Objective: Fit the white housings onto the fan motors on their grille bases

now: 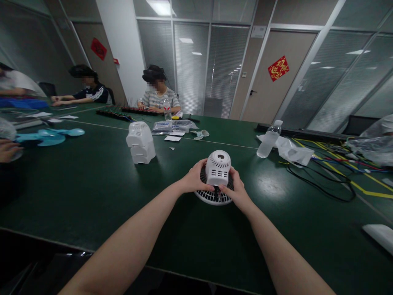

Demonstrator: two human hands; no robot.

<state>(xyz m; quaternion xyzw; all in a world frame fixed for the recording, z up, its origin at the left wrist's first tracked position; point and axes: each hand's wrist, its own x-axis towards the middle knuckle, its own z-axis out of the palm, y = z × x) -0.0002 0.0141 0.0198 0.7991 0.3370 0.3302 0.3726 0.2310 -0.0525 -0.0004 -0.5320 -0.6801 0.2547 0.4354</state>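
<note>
A white fan head (218, 164) rests grille-down on the green table, its slotted motor housing on top and its round grille (211, 200) beneath. My left hand (195, 179) wraps the left side of the housing, thumb at its lower front edge. On the opposite side, my right hand (238, 189) grips it with the thumb close to the left one. A small dark part (216, 191) shows below the thumbs; its kind is unclear. Farther left stand stacked white plastic housings (141, 144), apart from both hands.
A water bottle (269, 140) leans at the right, near crumpled white plastic (293, 149) and black cables (325, 188). Light-blue fan blades (50, 136) lie at the left. Plastic bags (175, 126) and another bottle (167, 108) are farther back. Several people sit around the table.
</note>
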